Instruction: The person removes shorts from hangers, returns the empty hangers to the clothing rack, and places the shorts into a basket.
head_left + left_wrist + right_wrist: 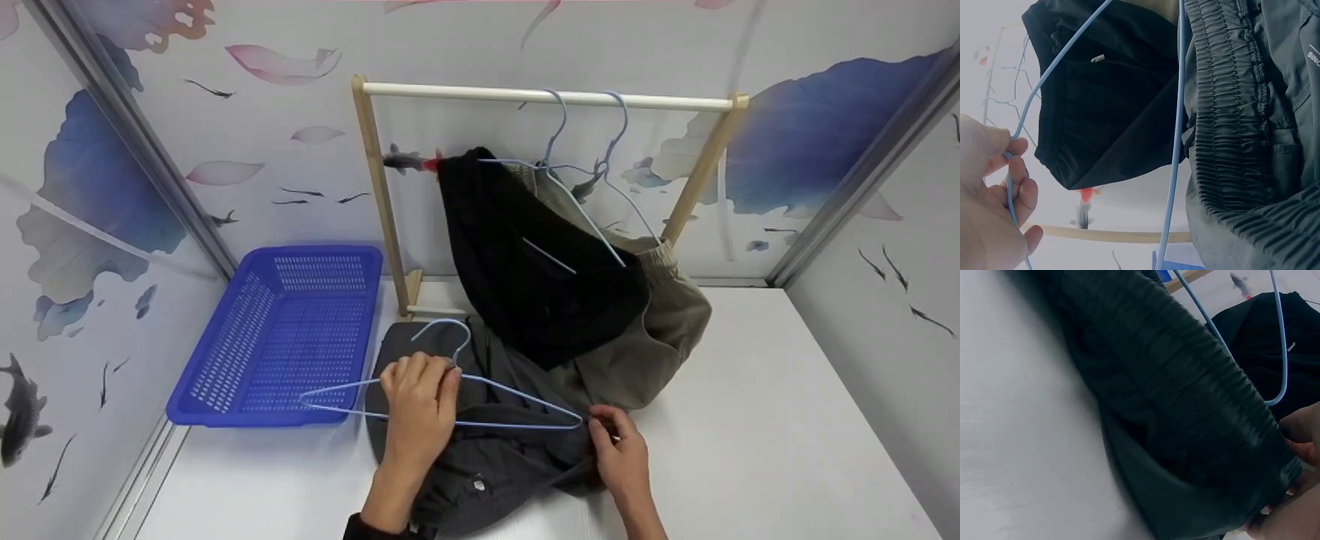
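My left hand [420, 397] grips a light blue wire hanger [517, 427] at its neck, with the hook pointing up and away. Below the hanger lies a pair of dark grey pants [510, 469], spread on the white table. Their gathered elastic waistband [1224, 112] faces the hanger in the left wrist view. At the waistband's right end, my right hand [622, 457] pinches the cloth, close to the hanger's right corner. In the right wrist view the waistband [1185, 382] stretches from those fingers, and the hanger's rounded corner [1278, 399] overlaps its edge.
Behind, a wooden rack [375, 187] with a white rail [465, 93] carries black shorts [540, 300] and beige pants [679, 307] on blue hangers. A blue plastic basket [277, 418] stands at the left. Printed wall panels enclose the table [765, 420].
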A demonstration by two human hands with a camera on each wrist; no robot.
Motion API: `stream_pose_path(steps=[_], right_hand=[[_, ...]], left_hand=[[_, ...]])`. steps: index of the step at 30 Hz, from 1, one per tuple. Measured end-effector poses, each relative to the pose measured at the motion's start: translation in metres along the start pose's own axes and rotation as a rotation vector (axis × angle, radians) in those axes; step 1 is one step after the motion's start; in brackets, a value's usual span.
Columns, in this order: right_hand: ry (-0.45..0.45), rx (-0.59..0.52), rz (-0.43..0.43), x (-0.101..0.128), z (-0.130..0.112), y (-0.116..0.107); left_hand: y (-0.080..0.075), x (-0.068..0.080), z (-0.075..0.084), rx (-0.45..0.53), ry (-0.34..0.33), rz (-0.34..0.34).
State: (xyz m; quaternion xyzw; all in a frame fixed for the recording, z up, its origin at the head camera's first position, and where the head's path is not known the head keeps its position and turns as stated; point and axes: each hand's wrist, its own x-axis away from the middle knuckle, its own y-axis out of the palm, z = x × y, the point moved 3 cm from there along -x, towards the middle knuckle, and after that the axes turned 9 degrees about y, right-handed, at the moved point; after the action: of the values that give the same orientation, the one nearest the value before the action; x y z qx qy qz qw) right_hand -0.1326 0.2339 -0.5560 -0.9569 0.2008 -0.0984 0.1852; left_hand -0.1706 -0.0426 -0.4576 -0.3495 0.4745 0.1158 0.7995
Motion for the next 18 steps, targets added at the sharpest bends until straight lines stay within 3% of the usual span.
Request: stream_pose_path(steps=[13,18], right_hand=[[-0.160,0.034,-0.061,0.003,-0.012,-0.002],[-0.269,0.003,-0.090,0.005,-0.015,-0.001]], left_hand=[[0.004,0.001,0.007,0.018,0.013,-0.024],[0.004,0.000,0.010,0.036,0.028,-0.040]])
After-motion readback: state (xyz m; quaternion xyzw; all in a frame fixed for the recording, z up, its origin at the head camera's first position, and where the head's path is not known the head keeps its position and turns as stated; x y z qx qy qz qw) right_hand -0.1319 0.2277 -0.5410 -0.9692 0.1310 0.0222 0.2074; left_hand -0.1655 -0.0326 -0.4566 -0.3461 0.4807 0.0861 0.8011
